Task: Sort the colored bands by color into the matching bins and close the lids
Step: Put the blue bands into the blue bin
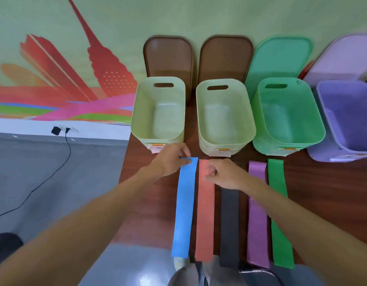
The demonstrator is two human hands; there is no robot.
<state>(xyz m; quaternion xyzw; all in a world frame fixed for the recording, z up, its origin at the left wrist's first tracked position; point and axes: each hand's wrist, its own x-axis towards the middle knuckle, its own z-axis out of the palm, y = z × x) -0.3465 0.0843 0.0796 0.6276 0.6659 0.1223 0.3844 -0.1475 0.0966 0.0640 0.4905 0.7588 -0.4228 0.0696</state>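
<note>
Through the head camera I saw five bands laid flat, side by side, on the brown table (149, 203), each running from the near edge toward the bins: the blue band (183, 207) furthest left, then the red band (205, 219), the black band (229, 223), the purple band (258, 223) and the green band (279, 223). The left hand (174, 159) pinched the far end of the blue band between thumb and fingers, just in front of the left pale bin (145, 104). The right hand (223, 172) sat over the far end of the red band with its fingers curled; I could not tell whether it gripped the band or only touched it. Beyond the bands stood four open bins in a row: the left pale bin, the middle pale bin (201, 112), the green bin (261, 112) and the purple bin (331, 112). Behind them, lids leaned against the wall: the first brown lid (168, 56), the second brown lid (226, 56), a green lid (281, 56) and a lilac lid (347, 58).
</note>
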